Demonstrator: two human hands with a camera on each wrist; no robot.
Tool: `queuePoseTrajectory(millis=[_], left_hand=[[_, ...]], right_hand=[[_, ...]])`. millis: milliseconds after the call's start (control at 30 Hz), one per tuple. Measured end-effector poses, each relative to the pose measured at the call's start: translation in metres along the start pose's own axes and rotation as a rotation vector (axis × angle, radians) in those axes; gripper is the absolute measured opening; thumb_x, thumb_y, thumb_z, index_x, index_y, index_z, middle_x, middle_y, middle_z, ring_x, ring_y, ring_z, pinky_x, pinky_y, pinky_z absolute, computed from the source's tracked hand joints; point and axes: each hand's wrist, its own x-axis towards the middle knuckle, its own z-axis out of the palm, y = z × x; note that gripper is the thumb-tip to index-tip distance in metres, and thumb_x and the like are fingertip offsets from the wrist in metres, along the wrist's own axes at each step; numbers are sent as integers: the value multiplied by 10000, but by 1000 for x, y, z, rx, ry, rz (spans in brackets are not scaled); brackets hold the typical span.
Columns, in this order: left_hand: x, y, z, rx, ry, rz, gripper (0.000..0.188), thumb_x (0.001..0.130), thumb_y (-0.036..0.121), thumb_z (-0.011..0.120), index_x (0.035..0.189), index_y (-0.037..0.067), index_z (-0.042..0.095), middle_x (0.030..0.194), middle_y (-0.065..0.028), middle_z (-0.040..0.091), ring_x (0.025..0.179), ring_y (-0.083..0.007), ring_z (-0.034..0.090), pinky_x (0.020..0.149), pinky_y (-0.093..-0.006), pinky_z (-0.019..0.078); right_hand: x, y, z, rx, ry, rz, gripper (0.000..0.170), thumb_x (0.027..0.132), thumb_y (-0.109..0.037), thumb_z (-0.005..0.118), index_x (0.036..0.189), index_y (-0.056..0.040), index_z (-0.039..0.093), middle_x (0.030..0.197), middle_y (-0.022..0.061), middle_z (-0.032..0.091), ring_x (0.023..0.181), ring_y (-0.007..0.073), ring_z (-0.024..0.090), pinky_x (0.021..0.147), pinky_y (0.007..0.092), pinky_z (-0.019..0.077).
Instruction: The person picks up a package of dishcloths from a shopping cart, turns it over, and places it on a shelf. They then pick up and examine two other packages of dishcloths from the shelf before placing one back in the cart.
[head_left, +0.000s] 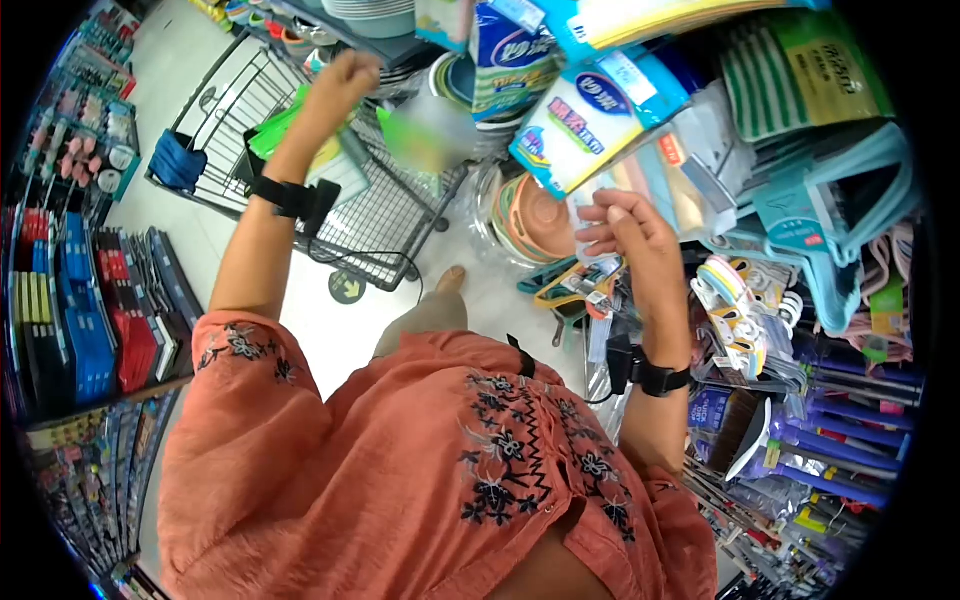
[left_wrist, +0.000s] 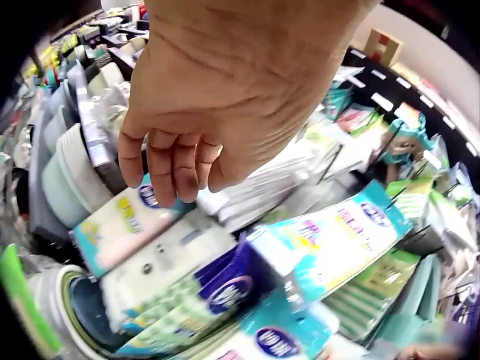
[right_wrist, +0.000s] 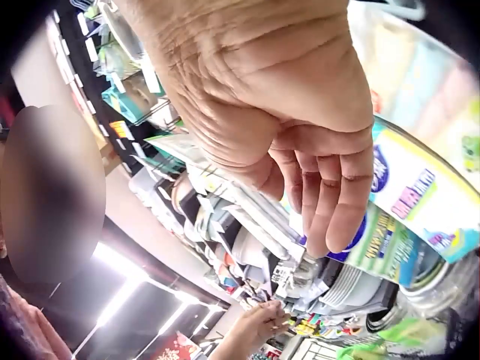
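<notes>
"2 bare hands hung over a crowded store display: the left hand (head_left: 345, 85) at the upper left of the head view, above a shopping cart (head_left: 400, 226), and the right hand (head_left: 643, 245) right of centre."

"How did the left one's fingers lie?"

"Loosely bent and close together, tips down, at the centre of the left wrist view, with packaged cloths (left_wrist: 337, 240) spread across the lower half. A stack of pale bowls (head_left: 375, 16) stood near that hand at the top of the head view."

"And the right?"

"All 4 fingers hung half bent, side by side, with narrow gaps. A blue-and-white packet (head_left: 600, 110) lay just above them, at the upper right of centre in the head view. I could not tell whether they touched it."

"What surrounded the person?"

"An embroidered coral shirt (head_left: 380, 470) filled the bottom of the head view. A blue bundle (head_left: 178, 160) hung on the cart at the left, 1 round arrow sticker (head_left: 347, 287) marked the floor left of centre, teal hangers (head_left: 855, 215) crowded the right, and purple handles (head_left: 845, 440) lined the lower right."
</notes>
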Motion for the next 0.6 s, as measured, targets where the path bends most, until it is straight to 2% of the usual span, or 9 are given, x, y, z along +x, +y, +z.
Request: queuePoseTrajectory(millis=[67, 133, 167, 267, 300, 400, 433, 600], left_hand=[[-16, -49, 18, 135, -39, -67, 342, 971, 211, 596, 1235, -7, 592, 1033, -80, 671, 944, -168, 629, 886, -294, 491], [-25, -97, 40, 183, -31, -67, 379, 945, 205, 625, 1257, -6, 586, 1045, -108, 682, 980, -202, 641, 897, -323, 499], [-23, -120, 50, 243, -66, -130, 385, 908, 216, 631, 1221, -7, 613, 1146, -214, 659, 1059, -351, 637, 929, -398, 498], [-18, -155, 85, 485, -98, -130, 431, 886, 211, 644, 1265, 11, 596, 1266, -251, 589, 1130, -417, 584, 967, -433, 482], [-14, -174, 96, 537, -119, -134, 495, 867, 200, 654, 1332, 59, 562, 1340, -246, 541, 1177, -433, 555, 991, -445, 472], [-4, -188, 126, 661, -151, -168, 539, 865, 199, 684, 1379, 126, 540, 1376, -229, 518, 1237, -406, 526, 1036, -468, 438], [-1, -190, 135, 737, -189, -215, 556, 853, 176, 674, 1391, 185, 535, 1419, -191, 484, 1319, -379, 460, 1081, -501, 389], [5, -218, 161, 984, -266, -101, 496, 855, 122, 608, 1340, 217, 580, 1404, -113, 515, 1396, -321, 382, 1091, -558, 339]], right_hand=[[0, 15, 15, 32, -3, 110, 313, 1008, -164, 502, 1232, 37, 590, 1064, 148, 694, 876, 201, 703, 741, 294, 549], [2, 32, 23, 46, -1, 166, 320, 1008, -173, 506, 1234, 38, 590, 1067, 145, 692, 875, 197, 703, 741, 290, 550], [3, 40, 26, 49, 3, 192, 324, 1009, -178, 508, 1235, 38, 590, 1068, 144, 691, 874, 195, 703, 741, 289, 550], [5, 53, 31, -4, -4, 256, 334, 1011, -188, 506, 1245, 37, 583, 1084, 146, 690, 879, 200, 702, 744, 294, 553], [4, 56, 32, -7, 5, 263, 338, 1012, -189, 502, 1256, 32, 576, 1095, 156, 688, 879, 206, 702, 746, 295, 553], [4, 65, 34, -25, 53, 320, 340, 1009, -186, 504, 1261, 31, 573, 1100, 164, 686, 878, 204, 702, 751, 296, 552], [3, 70, 33, -9, 68, 322, 345, 1008, -188, 506, 1257, 42, 570, 1100, 167, 685, 874, 204, 703, 751, 298, 552], [0, 83, 40, 19, 111, 407, 336, 1004, -180, 516, 1246, 47, 571, 1084, 156, 686, 871, 203, 703, 742, 297, 553]])
